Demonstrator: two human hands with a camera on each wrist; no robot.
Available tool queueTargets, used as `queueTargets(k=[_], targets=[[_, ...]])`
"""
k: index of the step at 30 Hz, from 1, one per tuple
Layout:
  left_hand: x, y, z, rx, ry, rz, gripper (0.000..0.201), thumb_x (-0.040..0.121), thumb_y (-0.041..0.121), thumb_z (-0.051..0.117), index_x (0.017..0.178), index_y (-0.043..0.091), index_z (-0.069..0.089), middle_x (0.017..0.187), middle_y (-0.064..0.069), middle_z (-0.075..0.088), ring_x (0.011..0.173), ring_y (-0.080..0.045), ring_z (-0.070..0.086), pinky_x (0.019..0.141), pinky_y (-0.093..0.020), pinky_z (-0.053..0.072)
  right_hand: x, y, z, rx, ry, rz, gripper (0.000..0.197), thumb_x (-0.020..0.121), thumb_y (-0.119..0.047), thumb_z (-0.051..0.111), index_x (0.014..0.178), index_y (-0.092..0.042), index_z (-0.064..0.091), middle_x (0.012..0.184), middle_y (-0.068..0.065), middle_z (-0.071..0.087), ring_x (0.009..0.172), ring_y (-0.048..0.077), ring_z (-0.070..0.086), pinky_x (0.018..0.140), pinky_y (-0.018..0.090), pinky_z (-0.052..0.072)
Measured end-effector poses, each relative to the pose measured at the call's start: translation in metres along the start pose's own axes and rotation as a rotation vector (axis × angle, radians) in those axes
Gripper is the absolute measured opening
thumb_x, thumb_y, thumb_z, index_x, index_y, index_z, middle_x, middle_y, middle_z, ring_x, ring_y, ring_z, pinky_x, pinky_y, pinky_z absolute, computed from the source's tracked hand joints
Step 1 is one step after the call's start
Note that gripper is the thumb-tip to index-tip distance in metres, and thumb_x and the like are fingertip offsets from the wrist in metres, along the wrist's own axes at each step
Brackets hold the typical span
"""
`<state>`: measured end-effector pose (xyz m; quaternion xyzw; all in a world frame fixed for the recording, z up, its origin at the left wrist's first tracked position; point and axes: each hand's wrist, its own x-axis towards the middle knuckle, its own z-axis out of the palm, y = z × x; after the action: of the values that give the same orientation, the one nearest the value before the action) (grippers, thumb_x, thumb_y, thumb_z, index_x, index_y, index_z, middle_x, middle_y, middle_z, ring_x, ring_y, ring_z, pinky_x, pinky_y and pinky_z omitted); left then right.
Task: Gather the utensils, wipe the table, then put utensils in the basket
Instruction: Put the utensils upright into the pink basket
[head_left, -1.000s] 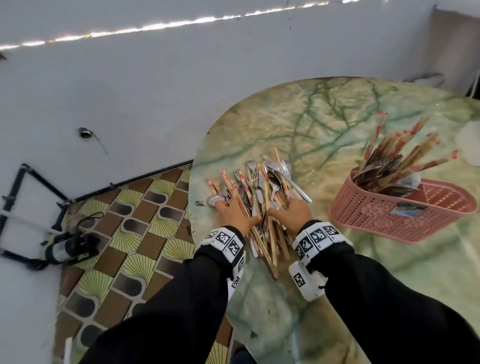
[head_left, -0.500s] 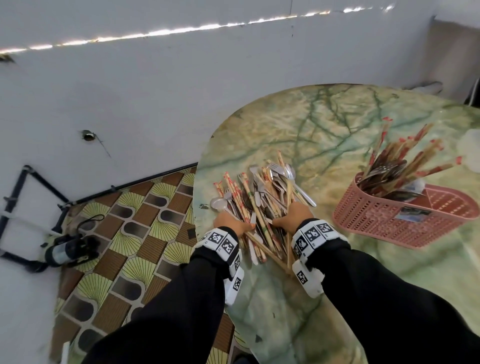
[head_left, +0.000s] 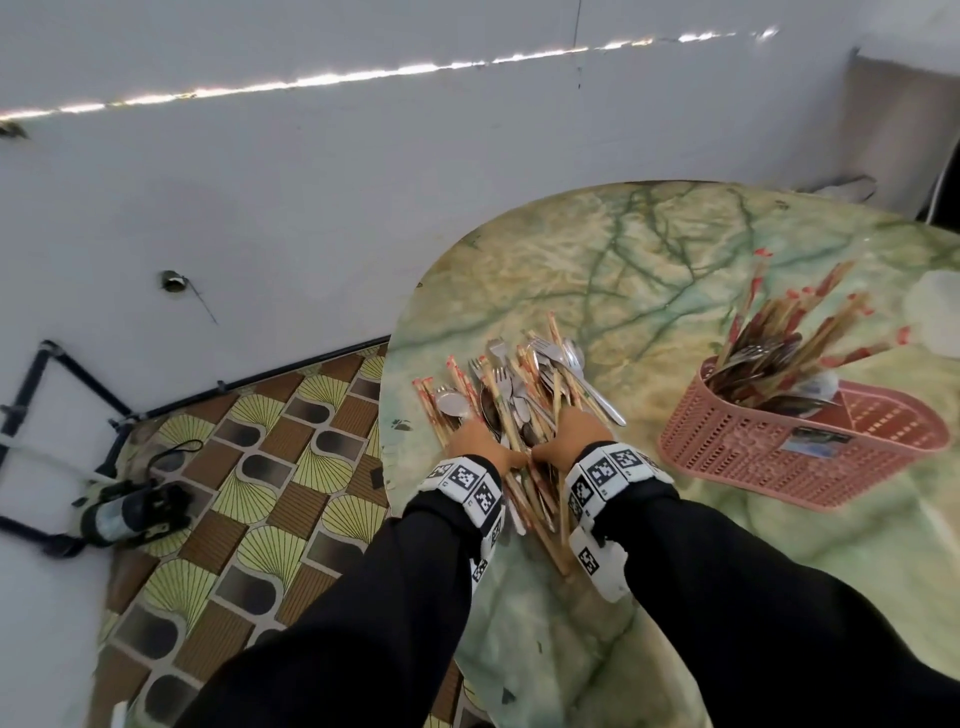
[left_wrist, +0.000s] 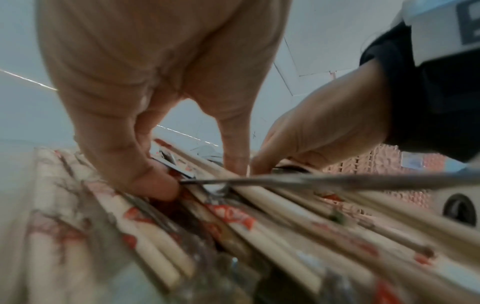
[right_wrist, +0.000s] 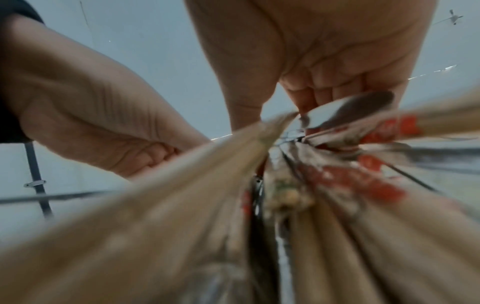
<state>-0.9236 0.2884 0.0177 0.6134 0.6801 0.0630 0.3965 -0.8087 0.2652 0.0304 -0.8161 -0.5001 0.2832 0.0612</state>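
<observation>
A heap of red-tipped chopsticks, forks and spoons (head_left: 519, 384) lies near the left edge of the green marble table (head_left: 649, 270). My left hand (head_left: 475, 441) grips the heap's near end from the left, and my right hand (head_left: 579, 428) grips it from the right, thumbs almost touching. In the left wrist view the left hand's fingers (left_wrist: 145, 181) curl down onto the chopsticks (left_wrist: 233, 222). In the right wrist view the right hand's fingers (right_wrist: 324, 88) curl over a spoon (right_wrist: 345, 111). The pink basket (head_left: 779, 457) stands to the right, holding more utensils (head_left: 779, 353).
The table's rounded edge (head_left: 387, 415) runs just left of the heap, with patterned floor (head_left: 234, 467) below. A whitish object (head_left: 935, 312) sits at the far right beyond the basket. A dark canister (head_left: 130, 512) and black pipes lie on the floor by the wall.
Both hands have drawn closer together and curled in, squeezing the spread utensils into a tighter bundle. The basket has not moved.
</observation>
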Motion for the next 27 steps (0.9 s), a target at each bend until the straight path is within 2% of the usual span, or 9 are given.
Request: queueTargets(k=[3,6,9,11,14,16,19,24,27], targets=[[0.003,0.001,-0.003,-0.015,-0.031,-0.032,0.056,0.07,0.036,0.079,0.106,-0.003,0.061,0.107,-0.016,0.067,0.097,-0.027,0.065,0.064,-0.028,0.045,0.003,0.001,-0.003,0.007,0.0,0.006,0.031,0.077,-0.029,0.072,0.089,-0.008,0.053,0.087,0.007,0.057,0.082,0.023,0.058,0.07,0.03,0.049],[0.005,0.0,-0.006,-0.098,-0.039,-0.066,0.052,0.071,0.033,0.078,0.105,-0.003,0.06,0.097,-0.017,0.066,0.089,-0.026,0.065,0.068,-0.028,0.047,0.005,0.004,-0.004,0.047,-0.004,0.027,0.027,0.076,-0.026,0.071,0.086,-0.006,0.056,0.086,0.009,0.059,0.08,0.023,0.06,0.07,0.03,0.051],[0.004,0.0,-0.002,-0.181,-0.009,-0.076,0.032,0.072,0.029,0.077,0.073,0.005,0.056,0.067,-0.005,0.055,0.06,-0.018,0.054,0.059,-0.027,0.046,0.006,0.008,-0.003,0.113,-0.002,0.045,0.024,0.078,-0.023,0.068,0.089,-0.005,0.056,0.082,0.007,0.056,0.076,0.021,0.056,0.067,0.03,0.049],[0.001,0.001,0.002,-0.177,0.021,-0.082,0.038,0.074,0.03,0.074,0.059,0.01,0.045,0.057,-0.003,0.047,0.051,-0.015,0.046,0.049,-0.025,0.039,0.007,0.01,0.0,0.156,0.015,0.052,0.02,0.079,-0.022,0.066,0.078,-0.007,0.053,0.077,0.007,0.054,0.075,0.022,0.056,0.071,0.033,0.052],[0.0,0.004,0.009,-0.144,0.054,-0.024,0.033,0.073,0.036,0.07,0.071,0.006,0.056,0.071,-0.014,0.062,0.069,-0.027,0.063,0.055,-0.029,0.045,0.007,0.014,0.005,0.237,0.03,0.057,0.018,0.079,-0.02,0.064,0.08,-0.005,0.056,0.082,0.012,0.061,0.074,0.024,0.059,0.072,0.035,0.054],[-0.002,0.006,0.009,-0.132,0.072,0.005,0.041,0.071,0.044,0.07,0.082,0.007,0.055,0.078,-0.014,0.065,0.076,-0.031,0.065,0.059,-0.033,0.048,0.006,0.017,0.007,0.261,0.037,0.05,0.023,0.08,-0.024,0.065,0.086,-0.003,0.059,0.089,0.014,0.065,0.077,0.026,0.061,0.07,0.034,0.052],[0.0,0.008,0.009,-0.081,0.051,0.015,0.044,0.07,0.043,0.075,0.07,0.01,0.046,0.061,-0.003,0.05,0.057,-0.021,0.053,0.047,-0.026,0.037,0.006,0.022,0.008,0.267,0.062,0.049,0.027,0.08,-0.019,0.064,0.1,-0.003,0.057,0.095,0.01,0.063,0.083,0.025,0.06,0.071,0.03,0.049],[0.002,0.013,0.011,-0.049,0.023,0.011,0.037,0.075,0.034,0.074,0.066,0.007,0.05,0.064,-0.003,0.049,0.069,-0.025,0.06,0.057,-0.028,0.042,0.005,0.026,0.008,0.319,0.078,-0.006,0.033,0.08,-0.021,0.063,0.109,-0.005,0.058,0.104,0.011,0.064,0.094,0.026,0.061,0.079,0.028,0.049],[0.002,0.014,0.014,-0.06,0.033,0.019,0.035,0.076,0.033,0.072,0.071,0.003,0.055,0.077,-0.01,0.059,0.078,-0.027,0.064,0.06,-0.029,0.044,0.006,0.027,0.009,0.33,0.049,-0.017,0.037,0.075,-0.028,0.069,0.104,-0.008,0.059,0.099,0.008,0.066,0.087,0.024,0.062,0.077,0.03,0.052]])
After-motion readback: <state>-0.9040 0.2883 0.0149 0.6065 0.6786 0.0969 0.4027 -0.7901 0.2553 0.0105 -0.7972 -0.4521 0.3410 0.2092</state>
